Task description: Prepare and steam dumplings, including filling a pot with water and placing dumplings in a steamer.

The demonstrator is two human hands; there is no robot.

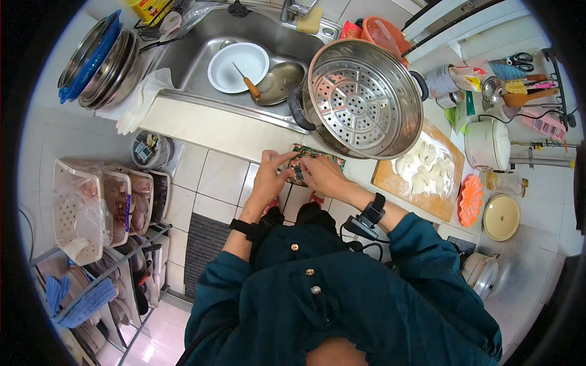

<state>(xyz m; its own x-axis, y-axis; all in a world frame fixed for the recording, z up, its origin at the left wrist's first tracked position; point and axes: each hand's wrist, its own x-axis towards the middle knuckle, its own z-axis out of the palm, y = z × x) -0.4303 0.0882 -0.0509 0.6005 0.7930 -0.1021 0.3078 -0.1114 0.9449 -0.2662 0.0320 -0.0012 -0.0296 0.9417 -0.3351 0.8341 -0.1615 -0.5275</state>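
Note:
A dark folded piece with a red-and-green floral pattern (pixel 298 172), apparently cloth, lies between my hands at the counter's front edge. My left hand (pixel 268 178) grips its left side, fingers bent over the top. From the right, my right hand (pixel 325 175) pinches it near the middle. My fingers partly cover the piece, so its full shape is hidden. Just beyond my right hand stands a large steel steamer pot (pixel 400 110) with a perforated steamer plate (pixel 360 105) inside. Right of the pot, a wooden board (pixel 390 181) carries floured white dumplings (pixel 425 172).
The steel sink (pixel 183 70) holds a white bowl (pixel 223 52), a metal pan (pixel 287 79) and a wooden-handled tool (pixel 251 87). White gloves (pixel 144 100) hang over the counter's left edge. Baskets (pixel 79 201) stand at left; a white pot (pixel 482 144) and an orange scalloped dish (pixel 470 201) at right.

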